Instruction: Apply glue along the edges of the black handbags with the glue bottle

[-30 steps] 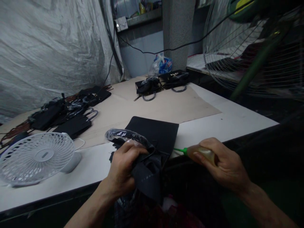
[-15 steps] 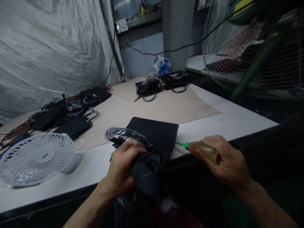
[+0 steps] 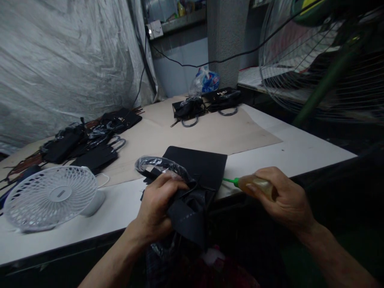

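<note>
My left hand [image 3: 160, 202] grips a black handbag piece [image 3: 196, 164] at the table's front edge. Its flat panel lies on the table top, while folded black material hangs below my fingers. A curved handle [image 3: 162, 164] wrapped in clear plastic loops up behind that hand. In my right hand [image 3: 285, 200] is a squeeze bottle [image 3: 256, 187] of amber liquid, with the fingers wrapped round it. Its thin green nozzle [image 3: 232, 182] points left, and the tip is at the panel's right edge; whether it touches cannot be made out.
A small white fan [image 3: 60, 196] stands at the left front. Behind it lies a heap of black bags [image 3: 99, 156]; two more black bags [image 3: 187, 109] lie at the back. A large caged fan [image 3: 312, 96] stands at the right. Beige sheeting [image 3: 156, 132] covers part of the table [image 3: 312, 154].
The view has shifted slightly. Both hands keep their grips, and the nozzle stays at the panel's right edge. The folded material below my left hand has moved a little to the right.
</note>
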